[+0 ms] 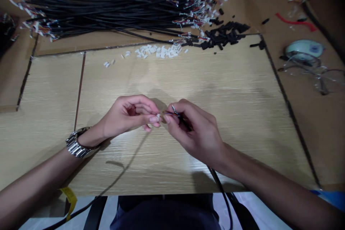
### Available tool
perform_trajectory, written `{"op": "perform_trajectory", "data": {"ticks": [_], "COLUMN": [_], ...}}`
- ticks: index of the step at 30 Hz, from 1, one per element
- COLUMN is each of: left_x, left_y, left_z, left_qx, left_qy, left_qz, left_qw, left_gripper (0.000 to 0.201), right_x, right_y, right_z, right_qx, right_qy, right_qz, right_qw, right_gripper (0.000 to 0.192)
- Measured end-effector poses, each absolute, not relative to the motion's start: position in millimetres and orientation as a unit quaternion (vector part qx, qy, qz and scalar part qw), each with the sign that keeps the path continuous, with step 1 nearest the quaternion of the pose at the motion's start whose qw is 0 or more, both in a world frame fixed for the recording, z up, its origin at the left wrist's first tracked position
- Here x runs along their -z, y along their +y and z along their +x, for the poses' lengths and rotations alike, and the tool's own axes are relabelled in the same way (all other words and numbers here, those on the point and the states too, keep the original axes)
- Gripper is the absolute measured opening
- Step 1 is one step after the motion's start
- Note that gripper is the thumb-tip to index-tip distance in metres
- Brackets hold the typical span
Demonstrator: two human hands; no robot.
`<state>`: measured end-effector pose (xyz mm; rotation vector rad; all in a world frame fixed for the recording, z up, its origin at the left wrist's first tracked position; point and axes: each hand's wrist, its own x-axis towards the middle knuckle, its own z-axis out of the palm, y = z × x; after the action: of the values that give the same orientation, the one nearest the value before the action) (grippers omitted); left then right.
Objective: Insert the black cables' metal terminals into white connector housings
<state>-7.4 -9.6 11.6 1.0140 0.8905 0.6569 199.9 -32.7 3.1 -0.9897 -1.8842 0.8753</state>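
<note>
Clearly, a white plug (158, 117) is pinched in the left hand (126, 115) over the table (242, 115), while the right hand (194, 129) is clamped on the cable (176, 114). Thin wires could be bent or misseated, since the plug is tiny and half hidden.

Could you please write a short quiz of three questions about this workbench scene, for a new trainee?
1. True or false: the left hand pinches a small white connector at its fingertips.
2. What does the right hand hold? A) black cable with coloured wires B) pair of glasses C) red strip
3. Fill in: the loose white connector housings lie just left of a pile of black ____.

Key: 1 true; 2 A; 3 sleeves (short tube pieces).
</note>
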Motion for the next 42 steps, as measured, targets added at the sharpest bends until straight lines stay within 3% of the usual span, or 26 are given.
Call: {"op": "perform_trajectory", "data": {"ticks": [16,32,42], "left_x": [-13.1,-17.2,-16.9], "left_y": [-10.9,-4.5,-6.1], "left_z": [-6.9,-8.1,-7.3], "left_qx": [-0.293,-0.262,-0.28], "left_qy": [0.411,0.417,0.419], "left_qz": [0.49,0.448,0.459], "left_qw": [0.711,0.746,0.732], "left_gripper": [0.01,0.02,0.015], "right_x": [-0.7,-3.8,1.1], "right_y": [-32.8,-29.7,-26.9], "right_z": [199.3,206.2,200.4], "right_qx": [-0.286,-0.158,-0.32], "right_qy": [-0.786,-0.877,-0.79], "right_qz": [-0.375,-0.342,-0.377], "right_qw": [0.399,0.298,0.362], "right_gripper": [0.014,0.02,0.008]}}
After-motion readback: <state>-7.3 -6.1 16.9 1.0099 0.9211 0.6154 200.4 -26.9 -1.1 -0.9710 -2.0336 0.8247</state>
